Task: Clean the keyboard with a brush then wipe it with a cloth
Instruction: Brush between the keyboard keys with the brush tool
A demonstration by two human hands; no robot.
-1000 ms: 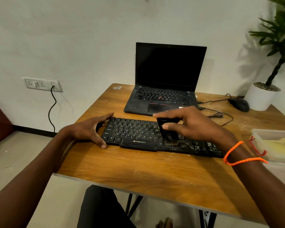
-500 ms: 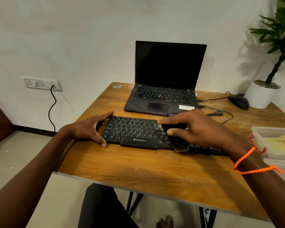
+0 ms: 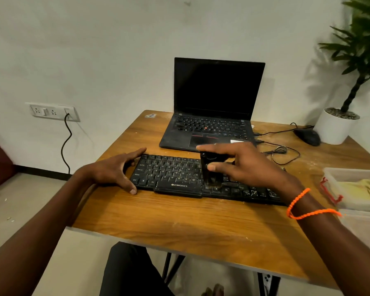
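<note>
A flat black plastic keyboard (image 3: 179, 178), its keys speckled with pale dust, is laid across the middle of a wood-grain bench (image 3: 179, 221). A small black brush (image 3: 210, 169) is held upright over the keyboard's centre, bristles down on the keys; it is pinched by the right hand (image 3: 250, 165), thumb on the near side and forefinger stretched over the top. The keyboard's left end is braced by the left hand (image 3: 113, 171), whose fingers (image 3: 137, 152) are spread apart, the thumb set against the near edge. A yellow cloth (image 3: 357, 189) is seen crumpled in a translucent tub (image 3: 333, 174) right of the keyboard. Behind the keyboard an open matte-black laptop (image 3: 212, 103) is stood; beyond its right end lie a looped cable (image 3: 284, 154) and a rounded mouse (image 3: 308, 136). A broad strip of bare, scuffed bench is left in front of the keyboard up to the near edge. White plastered wall is seen behind.
</note>
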